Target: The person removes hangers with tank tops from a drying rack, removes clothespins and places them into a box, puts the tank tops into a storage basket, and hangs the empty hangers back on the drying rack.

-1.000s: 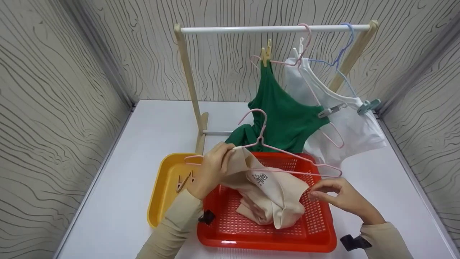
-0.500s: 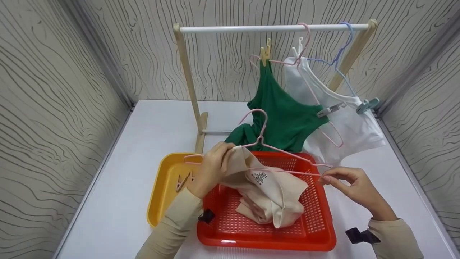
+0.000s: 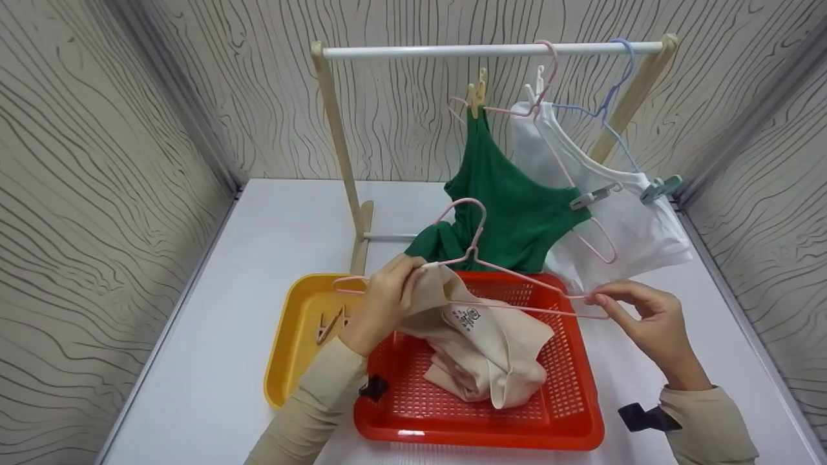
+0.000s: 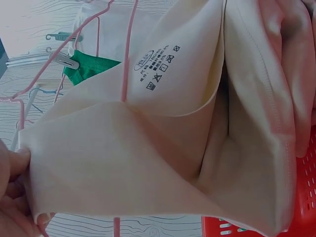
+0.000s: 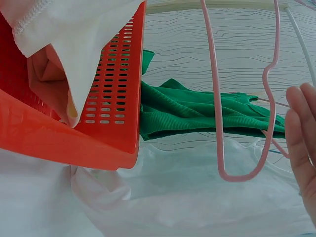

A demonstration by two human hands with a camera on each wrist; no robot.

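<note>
My left hand (image 3: 386,294) grips a strap of a beige garment (image 3: 497,345) together with the pink hanger (image 3: 517,271) that runs through it. In the left wrist view, the garment's printed label (image 4: 160,66) faces up and the hanger wire passes inside the cloth. My right hand (image 3: 646,323) is at the hanger's right end. The head view has its thumb and index fingertips close together over the wire, while the right wrist view leaves a small gap between the fingers (image 5: 298,123) and the hanger's rounded end. The garment's lower part lies bunched in the red basket (image 3: 478,436).
A yellow tray (image 3: 278,349) with clothespins (image 3: 329,326) stands left of the basket. Behind, a drying rack (image 3: 413,51) bears a green top (image 3: 510,187) and a white top (image 3: 601,245) on hangers, fixed with clothespins. Patterned walls surround the white table (image 3: 207,310).
My right hand has moved right and up from the basket's edge to the hanger's end. The hanger has shifted slightly right; my left hand has kept its grip on it and the garment.
</note>
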